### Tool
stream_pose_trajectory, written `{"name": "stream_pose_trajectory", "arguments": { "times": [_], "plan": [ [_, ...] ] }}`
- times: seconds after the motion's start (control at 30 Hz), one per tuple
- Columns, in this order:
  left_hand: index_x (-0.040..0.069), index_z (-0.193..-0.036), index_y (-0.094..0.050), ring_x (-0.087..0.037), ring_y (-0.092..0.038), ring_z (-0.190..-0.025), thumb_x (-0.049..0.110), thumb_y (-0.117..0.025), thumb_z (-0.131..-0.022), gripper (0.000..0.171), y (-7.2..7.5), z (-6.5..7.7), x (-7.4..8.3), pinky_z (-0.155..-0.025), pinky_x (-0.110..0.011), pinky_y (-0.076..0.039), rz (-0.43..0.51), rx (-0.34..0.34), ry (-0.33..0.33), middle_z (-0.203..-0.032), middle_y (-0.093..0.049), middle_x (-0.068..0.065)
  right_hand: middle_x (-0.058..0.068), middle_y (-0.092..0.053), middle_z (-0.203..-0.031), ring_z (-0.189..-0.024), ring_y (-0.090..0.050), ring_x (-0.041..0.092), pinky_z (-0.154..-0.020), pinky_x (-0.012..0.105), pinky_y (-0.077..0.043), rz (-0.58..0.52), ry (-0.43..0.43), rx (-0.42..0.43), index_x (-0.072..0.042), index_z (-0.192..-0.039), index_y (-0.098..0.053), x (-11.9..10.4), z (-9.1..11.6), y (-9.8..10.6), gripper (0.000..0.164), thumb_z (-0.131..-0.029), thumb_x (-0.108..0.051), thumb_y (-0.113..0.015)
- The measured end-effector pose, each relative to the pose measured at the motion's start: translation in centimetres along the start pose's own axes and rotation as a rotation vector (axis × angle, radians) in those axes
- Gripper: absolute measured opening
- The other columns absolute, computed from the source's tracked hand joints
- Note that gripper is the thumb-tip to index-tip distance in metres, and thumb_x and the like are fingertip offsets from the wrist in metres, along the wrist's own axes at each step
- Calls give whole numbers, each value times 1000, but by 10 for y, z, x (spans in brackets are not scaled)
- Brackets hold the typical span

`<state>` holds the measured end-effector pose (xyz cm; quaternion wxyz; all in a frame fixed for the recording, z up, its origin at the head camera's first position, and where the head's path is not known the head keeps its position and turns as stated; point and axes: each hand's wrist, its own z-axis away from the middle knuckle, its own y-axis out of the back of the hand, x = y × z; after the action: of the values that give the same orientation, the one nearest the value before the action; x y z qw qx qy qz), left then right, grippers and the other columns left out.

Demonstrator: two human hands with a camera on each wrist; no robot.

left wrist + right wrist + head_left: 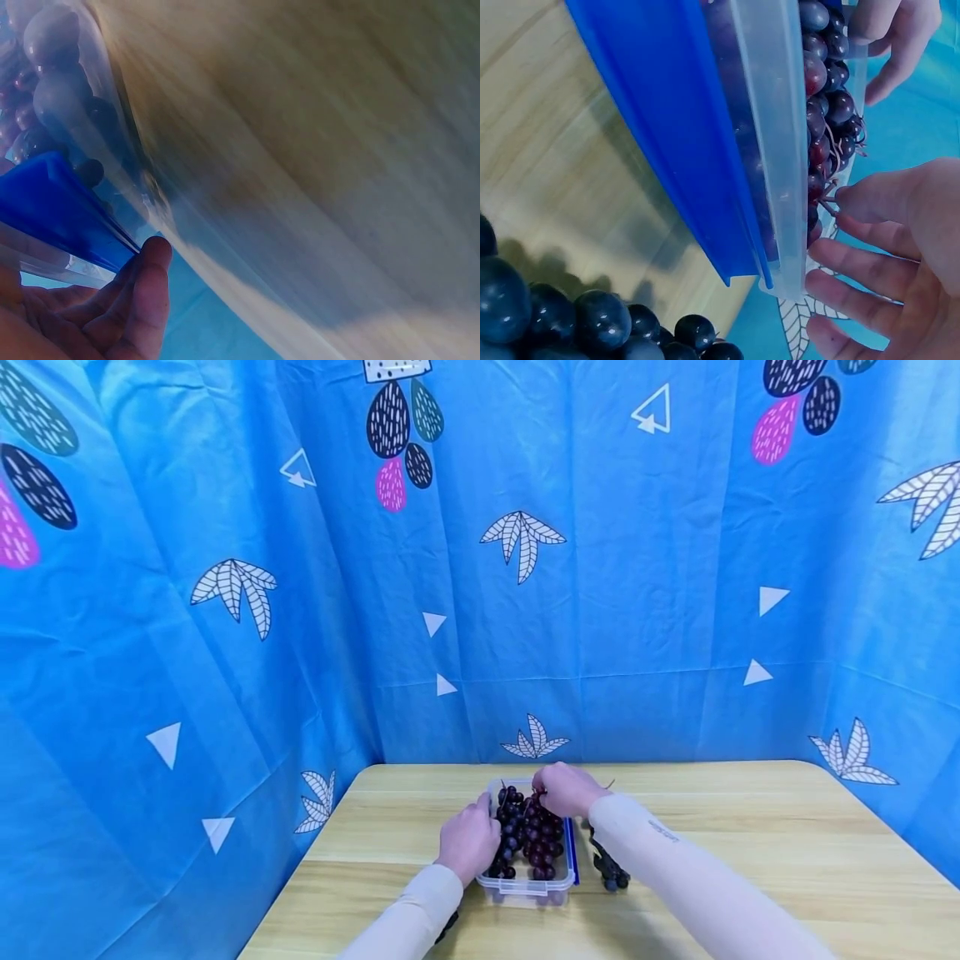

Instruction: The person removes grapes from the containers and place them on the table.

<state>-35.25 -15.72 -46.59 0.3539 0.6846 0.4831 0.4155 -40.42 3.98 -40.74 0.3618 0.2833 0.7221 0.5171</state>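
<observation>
A clear plastic container [525, 887] with blue locking flaps holds two bunches of dark grapes. My left hand [470, 841] grips its left wall, the fingers outside beside a blue flap [64, 206] in the left wrist view. Over the container's far right part, my right hand [567, 789] pinches the stem of the reddish-purple bunch of grapes [542, 842] between thumb and forefinger. Its other fingers spread beside the rim in the right wrist view. The darker bunch [510, 827] lies along the left side, partly hidden by the left hand.
Black grapes [611, 872] lie on the wooden table [720, 827] right of the container, partly behind my right forearm. Something dark [447, 928] shows beside my left wrist. A patterned blue curtain [615, 610] hangs around the table's back and sides.
</observation>
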Motion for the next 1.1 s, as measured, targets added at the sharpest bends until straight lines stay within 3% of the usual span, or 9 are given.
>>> {"name": "stream_pose_trajectory", "arguments": {
  "times": [0.27, 0.43, 0.53, 0.8, 1.1],
  "plan": [
    [6, -132, -48, -22, -61, -68, 25, -50, -88, 48, -4, 1, -1, -57, -38, -49, -1, 2, -5, -96, -67, -11, 4, -69, -95, -89, -64, 21, -77, 38, -52, 28, 7, -12, -10, -97, -71, -3, -4, -2, 20, -78, -6, -66],
    [8, -131, -49, -23, -61, -67, 26, -50, -88, 47, -7, 2, -1, -58, -38, -49, -16, 11, -1, -92, -67, -10, -3, -65, -76, -68, -58, 14, -61, 33, -49, 57, 16, 15, -13, -75, -69, -3, -7, -4, 4, -77, -9, -68],
    [8, -131, -49, -23, -60, -66, 26, -50, -87, 47, -7, 2, -1, -58, -39, -49, -14, 12, 1, -91, -66, -10, -7, -57, -62, -56, -47, 9, -52, 29, -41, 76, 25, 36, -16, -62, -61, -2, -8, -5, 19, -77, -4, -63],
    [7, -131, -50, -25, -62, -68, 26, -50, -87, 47, -4, -1, 0, -59, -40, -49, -9, 27, -1, -92, -67, -11, -12, -61, -69, -64, -57, 8, -58, 31, -48, 109, 62, 101, -23, -67, -65, -3, -8, -3, 17, -74, -8, -64],
    [8, -133, -48, -24, -62, -69, 27, -49, -88, 49, -2, -1, 0, -59, -39, -50, -17, 5, 16, -94, -66, -11, -11, -53, -67, -65, -51, 10, -59, 31, -44, 117, 56, 110, -23, -66, -56, -4, -5, -6, 16, -77, -21, -68]
  ]
}}
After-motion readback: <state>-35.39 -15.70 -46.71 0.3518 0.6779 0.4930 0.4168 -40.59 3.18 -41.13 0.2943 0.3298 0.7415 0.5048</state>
